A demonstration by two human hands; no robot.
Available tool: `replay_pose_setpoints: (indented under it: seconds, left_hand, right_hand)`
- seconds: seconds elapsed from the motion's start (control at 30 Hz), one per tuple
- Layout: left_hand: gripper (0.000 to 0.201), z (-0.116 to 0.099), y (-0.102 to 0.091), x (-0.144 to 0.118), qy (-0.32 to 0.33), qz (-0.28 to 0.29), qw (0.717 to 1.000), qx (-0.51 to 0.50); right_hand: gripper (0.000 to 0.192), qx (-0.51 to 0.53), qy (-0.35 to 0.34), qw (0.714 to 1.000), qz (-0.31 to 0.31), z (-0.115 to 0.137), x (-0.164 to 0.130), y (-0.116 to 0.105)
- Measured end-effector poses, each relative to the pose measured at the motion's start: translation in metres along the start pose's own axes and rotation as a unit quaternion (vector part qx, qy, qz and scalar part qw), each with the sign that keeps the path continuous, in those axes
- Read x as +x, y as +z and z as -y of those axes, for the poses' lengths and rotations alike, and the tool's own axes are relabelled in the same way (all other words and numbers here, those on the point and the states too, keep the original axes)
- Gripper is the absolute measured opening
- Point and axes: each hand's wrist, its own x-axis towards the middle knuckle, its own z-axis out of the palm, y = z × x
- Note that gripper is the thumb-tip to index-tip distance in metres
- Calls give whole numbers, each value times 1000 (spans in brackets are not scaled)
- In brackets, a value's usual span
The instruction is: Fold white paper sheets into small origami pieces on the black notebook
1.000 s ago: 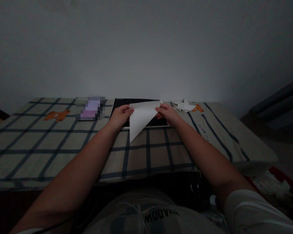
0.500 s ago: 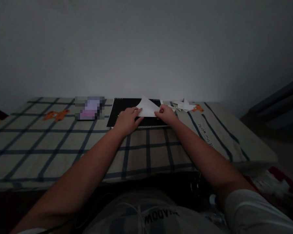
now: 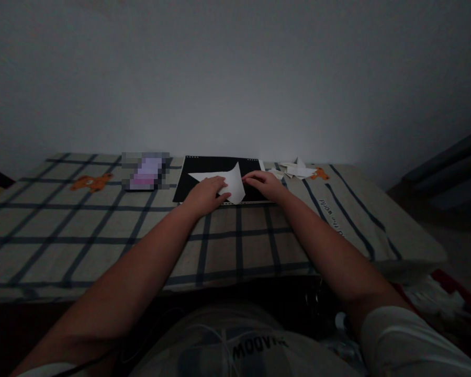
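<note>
1. The white paper [image 3: 228, 184] lies folded on the black mat [image 3: 188, 178], toward the mat's near edge and a little right of its middle. One pointed corner reaches toward the mat's left side, and another stands up toward the mat's far edge.
2. The left hand [image 3: 206, 193] lies palm down with its fingers spread and flat on the paper's near-left part, pressing rather than gripping.
3. The right hand [image 3: 264, 183] rests at the mat's right edge, its fingers extended and loosely together; the fingertips touch the paper's right corner, with nothing clasped.
4. The step in hand appears to be flattening a fold. It would go best if the left hand pins the layers firmly, so the edges cannot slide apart on the mat.
5. The right fingertips should run along the fold from one end to the other with even pressure.
6. Beyond the mat's right edge, small white folded pieces [image 3: 296, 170] lie on the checked tablecloth [image 3: 102, 230], well clear of both hands.
</note>
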Motion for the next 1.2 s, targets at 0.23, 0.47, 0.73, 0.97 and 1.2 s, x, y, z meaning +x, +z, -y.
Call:
replay_pose_setpoints:
  seconds: [0.23,0.47,0.73,0.97,1.2]
  left_hand:
    - [38,-4,0,1,33,44,997,-56]
    - [29,1,3,5,-21,-26,984,-173]
    - [32,-5,-5,4,45,-38,983,-174]
    - [38,-9,-3,3,26,-22,991,-130]
    - [51,-12,-7,0,32,-9,998,-57]
  right_hand:
    - [36,-65,-148,987,3,-3,0,7]
    - [47,-154,-130,978,60,-10,-1,12]
    - [54,-226,-110,961,117,0,-1,22]
    - [59,-194,-98,967,132,-8,2,26]
    - [56,-145,-83,981,102,-14,6,22]
